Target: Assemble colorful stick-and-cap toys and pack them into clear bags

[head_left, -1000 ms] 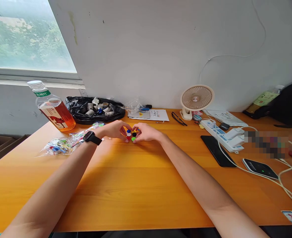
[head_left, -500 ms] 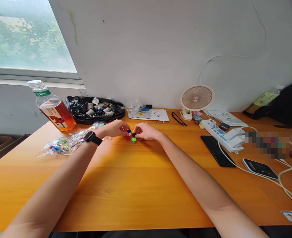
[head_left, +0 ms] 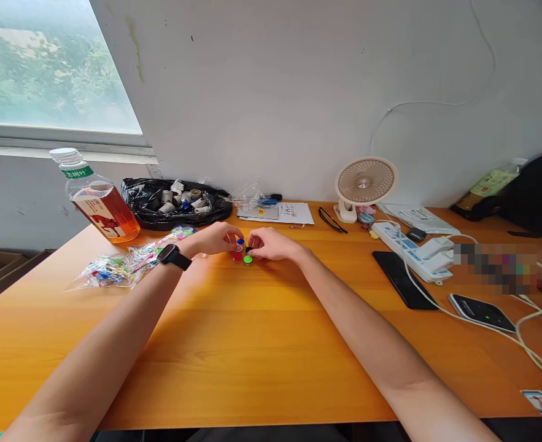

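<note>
Several small round coloured pieces stand close together on the wooden table [head_left: 252, 344], too small to tell their kind. My left hand [head_left: 216, 238], with a black watch on its wrist, has curled fingers at the group's left side, its thumb at a white piece [head_left: 239, 248]. By its index finger is a blue piece [head_left: 240, 241], and a red piece [head_left: 237, 258] sits just in front. From the right, my right hand [head_left: 271, 244] pinches a black piece [head_left: 249, 252]. A bright green piece [head_left: 248, 259] lies nearest me, while a yellow one is mostly hidden behind my right fingers.
Clear plastic packets [head_left: 109, 270] of coloured parts lie left, beside a drink bottle [head_left: 107, 212]. Behind are a black bag [head_left: 137, 205] holding grey tubes, papers [head_left: 298, 213], glasses [head_left: 331, 221] and a fan [head_left: 366, 182]. Rightward lie a power strip [head_left: 404, 248], a black slab [head_left: 402, 279] and cables.
Both hands stay nearly in place over the coloured pieces. Only slight finger shifts show, and the white piece sits a touch higher.
</note>
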